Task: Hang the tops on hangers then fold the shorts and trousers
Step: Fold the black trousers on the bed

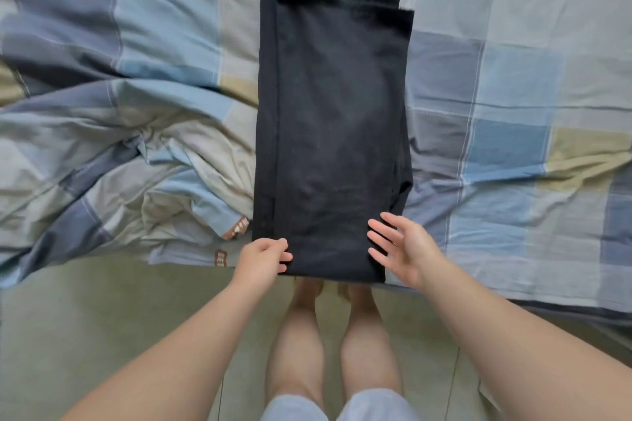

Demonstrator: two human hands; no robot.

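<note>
- The black trousers [331, 133] lay on the bed in a long, narrow fold, running straight away from me, with the near end hanging just over the bed's edge.
- My left hand [265, 258] pinched the near left corner of the trousers. The thumb was on top and the fingers were curled around the edge, so their tips were hidden under the cloth.
- My right hand [403, 246] was at the near right corner with its fingers straight and spread apart. I could not tell whether they pressed on the cloth or only hovered above it.
- At the far end several layers were stepped unevenly, and the cloth was too dark for me to tell the waistband from the leg ends.
- The checked sheet [513, 79] ran off the picture on the right and at the top.
- A rumpled quilt [119, 147] in the same checks was bunched just left of the trousers, and its folds hid whatever lay beneath.
- My feet [309, 290] were partly covered by the overhanging trousers, so the toes were out of sight.
- My pale shorts [372, 407] were cut off by the bottom edge, above the greenish floor [102, 318].
</note>
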